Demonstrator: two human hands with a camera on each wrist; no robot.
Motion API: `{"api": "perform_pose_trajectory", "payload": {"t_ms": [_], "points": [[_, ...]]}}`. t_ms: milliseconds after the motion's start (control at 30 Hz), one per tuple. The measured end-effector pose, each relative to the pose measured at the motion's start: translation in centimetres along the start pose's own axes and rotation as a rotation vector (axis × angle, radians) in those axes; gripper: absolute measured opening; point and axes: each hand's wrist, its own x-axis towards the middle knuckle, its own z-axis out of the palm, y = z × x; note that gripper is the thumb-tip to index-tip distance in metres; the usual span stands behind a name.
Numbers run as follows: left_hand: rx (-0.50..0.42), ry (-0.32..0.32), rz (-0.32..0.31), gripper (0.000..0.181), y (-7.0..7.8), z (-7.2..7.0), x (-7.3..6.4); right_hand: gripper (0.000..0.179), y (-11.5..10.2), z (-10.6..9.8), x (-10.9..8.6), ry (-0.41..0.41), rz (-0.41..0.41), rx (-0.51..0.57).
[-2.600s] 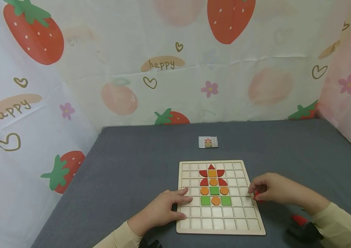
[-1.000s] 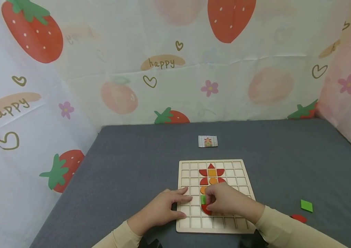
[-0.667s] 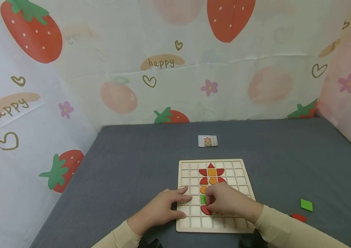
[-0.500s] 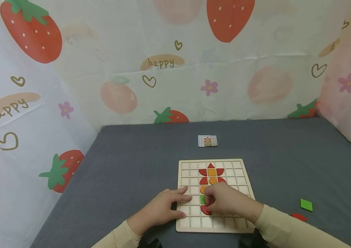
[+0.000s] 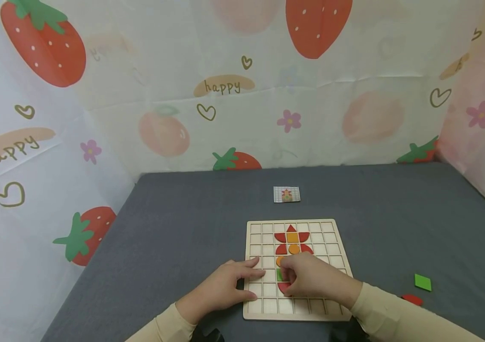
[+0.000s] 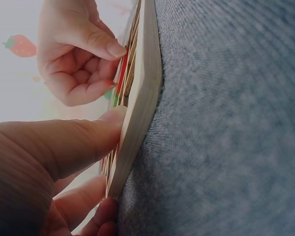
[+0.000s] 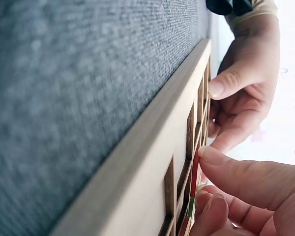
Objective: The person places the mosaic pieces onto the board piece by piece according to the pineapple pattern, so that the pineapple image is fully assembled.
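Observation:
A wooden grid board (image 5: 268, 311) lies on the grey cloth with coloured tiles set in its cells. My left hand (image 5: 225, 287) rests on its left edge, fingers spread and thumb on the rim. My right hand (image 5: 317, 275) pinches a red tile (image 5: 283, 288) with one curved edge between thumb and fingertips, at the cell below a green square (image 5: 279, 275). In the left wrist view the red tile (image 6: 122, 73) sits low against the grid. Farther up are an orange square (image 5: 292, 237), a red triangle (image 5: 291, 228) and red curved tiles (image 5: 281, 250). The right hand hides several tiles.
On the cloth to the right lie a loose green tile (image 5: 423, 282) and a red tile (image 5: 412, 299), partly behind the right sleeve. A small printed pattern card (image 5: 286, 194) lies beyond the board. Patterned curtains (image 5: 242, 128) surround the table.
My right hand has moved left from beside the board's right edge, bringing the red tile to the cell under the green square. Since then it has barely shifted. The left hand stays put.

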Motion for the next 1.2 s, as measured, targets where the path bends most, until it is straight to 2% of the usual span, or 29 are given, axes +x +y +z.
{"api": "perform_pose_trajectory", "payload": {"t_ms": [933, 1200], "points": [[0.003, -0.007, -0.002, 0.05, -0.2, 0.0, 0.1, 0.02, -0.3, -0.5, -0.2, -0.044, -0.029, -0.007], [0.01, -0.008, -0.004, 0.05, 0.0, 0.0, 0.1, 0.017, 1.1, -2.4, -1.0, -0.017, -0.049, 0.038]]}}
